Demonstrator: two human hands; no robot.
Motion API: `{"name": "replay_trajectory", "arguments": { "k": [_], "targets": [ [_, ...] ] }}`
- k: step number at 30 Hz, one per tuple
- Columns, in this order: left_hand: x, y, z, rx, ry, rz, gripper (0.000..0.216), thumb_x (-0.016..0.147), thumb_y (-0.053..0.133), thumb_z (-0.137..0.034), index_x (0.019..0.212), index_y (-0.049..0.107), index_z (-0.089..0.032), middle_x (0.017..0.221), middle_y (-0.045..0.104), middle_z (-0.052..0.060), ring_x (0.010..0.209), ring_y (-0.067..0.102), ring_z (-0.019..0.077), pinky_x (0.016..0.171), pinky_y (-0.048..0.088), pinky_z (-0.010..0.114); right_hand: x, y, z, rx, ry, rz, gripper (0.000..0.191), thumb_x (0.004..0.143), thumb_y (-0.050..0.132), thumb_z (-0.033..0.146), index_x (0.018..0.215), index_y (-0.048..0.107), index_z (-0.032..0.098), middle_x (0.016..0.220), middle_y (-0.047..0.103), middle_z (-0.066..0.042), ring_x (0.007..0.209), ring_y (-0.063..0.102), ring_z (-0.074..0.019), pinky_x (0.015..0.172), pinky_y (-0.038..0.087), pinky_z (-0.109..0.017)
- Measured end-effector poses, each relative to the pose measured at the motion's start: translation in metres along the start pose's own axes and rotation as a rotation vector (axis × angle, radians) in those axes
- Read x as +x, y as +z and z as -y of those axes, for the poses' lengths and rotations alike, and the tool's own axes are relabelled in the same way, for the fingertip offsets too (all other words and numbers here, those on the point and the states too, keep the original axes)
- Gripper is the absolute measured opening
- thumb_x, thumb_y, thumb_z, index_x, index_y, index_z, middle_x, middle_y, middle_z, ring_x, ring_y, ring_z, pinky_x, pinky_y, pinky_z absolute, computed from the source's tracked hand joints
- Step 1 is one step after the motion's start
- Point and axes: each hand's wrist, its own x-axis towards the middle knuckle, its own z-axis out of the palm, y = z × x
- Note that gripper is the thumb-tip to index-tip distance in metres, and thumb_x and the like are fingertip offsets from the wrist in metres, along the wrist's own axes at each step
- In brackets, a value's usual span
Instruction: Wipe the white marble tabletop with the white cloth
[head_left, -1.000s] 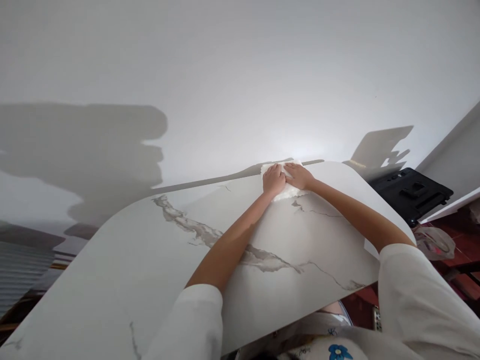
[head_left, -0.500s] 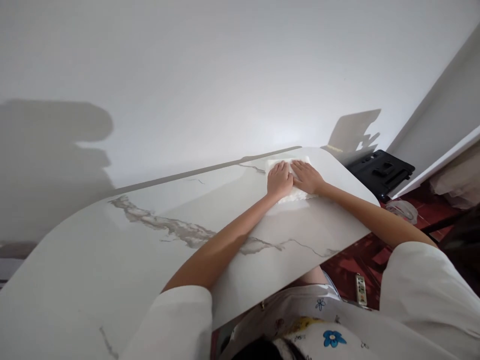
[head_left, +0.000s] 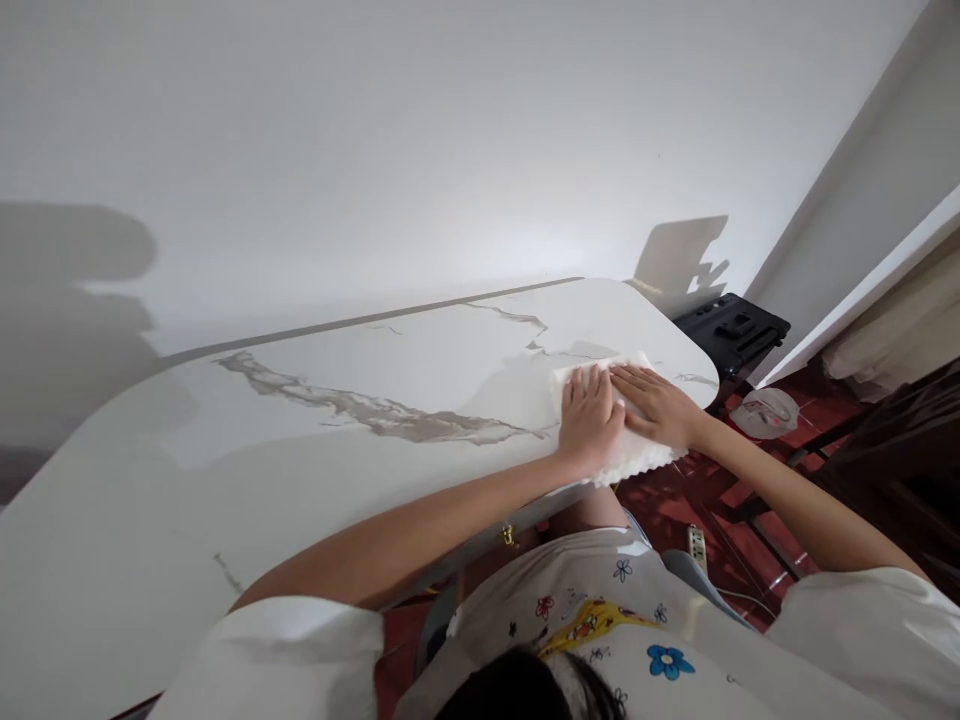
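A white cloth (head_left: 634, 455) lies at the near right edge of a white marble-patterned table (head_left: 300, 440), its scalloped edge hanging slightly over the rim. My left hand (head_left: 589, 420) rests flat on the cloth with its fingers stretched out. Beside it on the right, my right hand (head_left: 656, 405) also presses flat on the cloth, fingers extended. The two hands touch side by side. Both forearms are bare below white sleeves.
A white wall (head_left: 450, 150) rises right behind the table. A black folded object (head_left: 731, 330) stands past the table's right end. A crumpled plastic bag (head_left: 765, 412) and a power strip (head_left: 697, 548) lie on the red tiled floor (head_left: 750, 520). Dark furniture (head_left: 900, 450) sits at the right.
Both hands have drawn the cloth from the table's far edge back toward me to the near right edge. My view has shifted right and downward.
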Motion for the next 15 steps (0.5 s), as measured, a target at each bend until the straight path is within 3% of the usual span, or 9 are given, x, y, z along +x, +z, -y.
{"name": "replay_trajectory", "arguments": {
  "k": [3, 7, 11, 15],
  "targets": [
    [0.021, 0.013, -0.022, -0.070, -0.073, -0.003, 0.059, 0.091, 0.028, -0.031, 0.146, 0.025, -0.009, 0.154, 0.023, 0.009, 0.144, 0.009, 0.0262, 0.118, 0.009, 0.041, -0.005, -0.007, -0.034, -0.003, -0.033, 0.022, 0.059, 0.095, 0.034, 0.044, 0.146, 0.032, 0.014, 0.148, 0.036, -0.012, 0.137, 0.032, -0.0265, 0.111, 0.027, -0.049],
    [0.075, 0.022, -0.033, -0.105, -0.112, -0.042, 0.056, 0.092, 0.024, -0.029, 0.145, 0.028, -0.011, 0.153, 0.027, 0.008, 0.143, 0.015, 0.0241, 0.117, 0.013, 0.040, 0.017, -0.016, -0.079, -0.049, 0.000, 0.067, 0.052, 0.095, 0.034, 0.037, 0.143, 0.039, 0.017, 0.146, 0.039, -0.010, 0.135, 0.035, -0.0274, 0.109, 0.030, -0.051],
    [0.129, 0.022, -0.020, -0.027, -0.087, -0.072, 0.054, 0.092, 0.021, -0.022, 0.142, 0.034, -0.005, 0.151, 0.031, 0.010, 0.142, 0.021, 0.0234, 0.117, 0.016, 0.036, 0.064, -0.014, -0.113, -0.071, 0.075, 0.122, 0.050, 0.093, 0.035, 0.031, 0.139, 0.045, 0.013, 0.144, 0.043, -0.011, 0.133, 0.038, -0.0260, 0.110, 0.030, -0.046],
    [0.169, 0.013, 0.014, 0.071, -0.120, -0.155, 0.054, 0.091, 0.026, -0.020, 0.141, 0.034, -0.002, 0.150, 0.033, 0.012, 0.141, 0.023, 0.0257, 0.115, 0.017, 0.037, 0.123, 0.001, -0.127, -0.083, 0.131, 0.122, 0.051, 0.094, 0.030, 0.029, 0.142, 0.040, 0.013, 0.147, 0.038, -0.009, 0.136, 0.034, -0.0238, 0.111, 0.028, -0.044]
  ]
}}
